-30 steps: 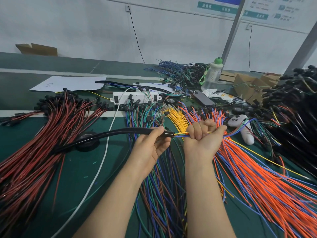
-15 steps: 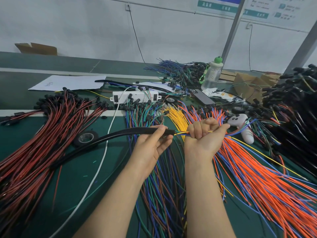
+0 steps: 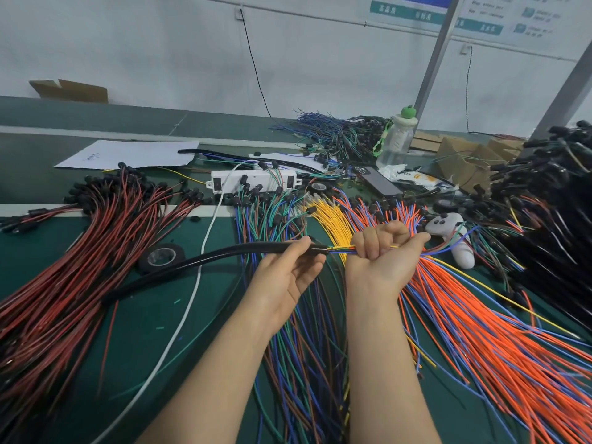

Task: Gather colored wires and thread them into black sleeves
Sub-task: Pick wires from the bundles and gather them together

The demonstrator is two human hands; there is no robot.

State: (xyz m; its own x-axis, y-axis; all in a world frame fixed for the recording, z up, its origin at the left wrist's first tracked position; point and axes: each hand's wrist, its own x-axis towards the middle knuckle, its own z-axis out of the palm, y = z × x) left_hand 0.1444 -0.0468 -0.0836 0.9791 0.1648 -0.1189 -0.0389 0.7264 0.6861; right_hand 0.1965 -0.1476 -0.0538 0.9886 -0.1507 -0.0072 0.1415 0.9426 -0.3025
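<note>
The black sleeve [image 3: 243, 248], at mid-frame, was pinched near its mouth by the left hand [image 3: 285, 278]. The colored wires [image 3: 338, 249] were clenched in the right hand [image 3: 381, 256]. Since a second earlier, the sleeve was swung off the tape roll [image 3: 161, 256]. Its mouth was hardly advanced, so threading was judged unfinished.

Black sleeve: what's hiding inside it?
Yellow, blue and green wires enter the mouth of the black sleeve, between the left hand and right hand. Its black wall hides how far they reach.

One head-worn camera looks forward and down, close over the green bench [image 3: 96, 315].
</note>
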